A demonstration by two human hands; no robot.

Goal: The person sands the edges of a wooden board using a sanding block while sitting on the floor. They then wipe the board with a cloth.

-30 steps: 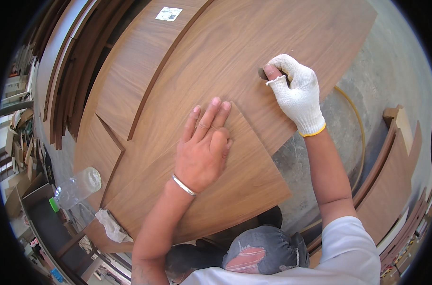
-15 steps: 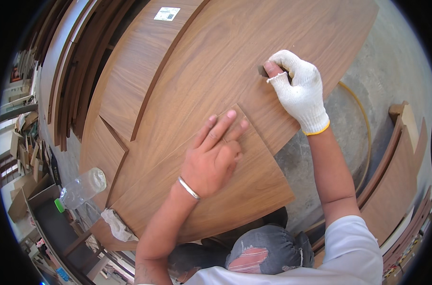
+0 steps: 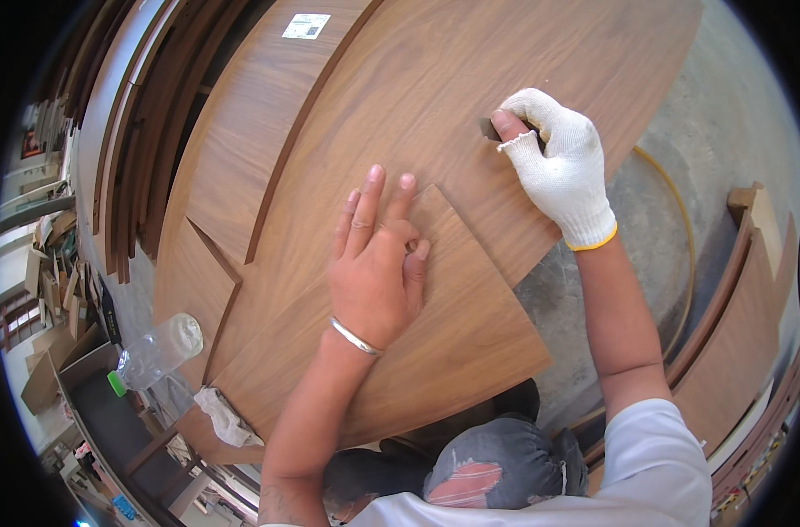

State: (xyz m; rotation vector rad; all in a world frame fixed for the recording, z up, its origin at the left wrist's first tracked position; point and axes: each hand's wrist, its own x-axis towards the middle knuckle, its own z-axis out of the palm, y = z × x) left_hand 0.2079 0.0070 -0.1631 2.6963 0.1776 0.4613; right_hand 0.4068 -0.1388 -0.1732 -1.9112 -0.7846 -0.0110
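My right hand (image 3: 558, 162) wears a white knit glove with the thumb tip bare. It is closed on a small flat dark piece (image 3: 488, 129), perhaps a blade or scraper; most of it is hidden in the grip. That hand is over a large wood-grain panel (image 3: 417, 97). My left hand (image 3: 373, 272) is bare, with a silver bangle at the wrist. Three fingers stretch out and the index bends toward the thumb, over a smaller wood-grain board (image 3: 452, 334) that lies on the large panel at its near side. I see nothing held in it.
A long board (image 3: 272, 114) with a white label and a short board (image 3: 198, 290) lie at left on the panel. Near them are a clear bottle (image 3: 162, 351) with a green cap and a white cloth (image 3: 226, 420). A yellow hose (image 3: 681, 220) and curved panels (image 3: 734, 307) are at right.
My left hand has shifted slightly left and away from me, and its index finger has bent toward the thumb. The right hand keeps its grip, almost in the same place.
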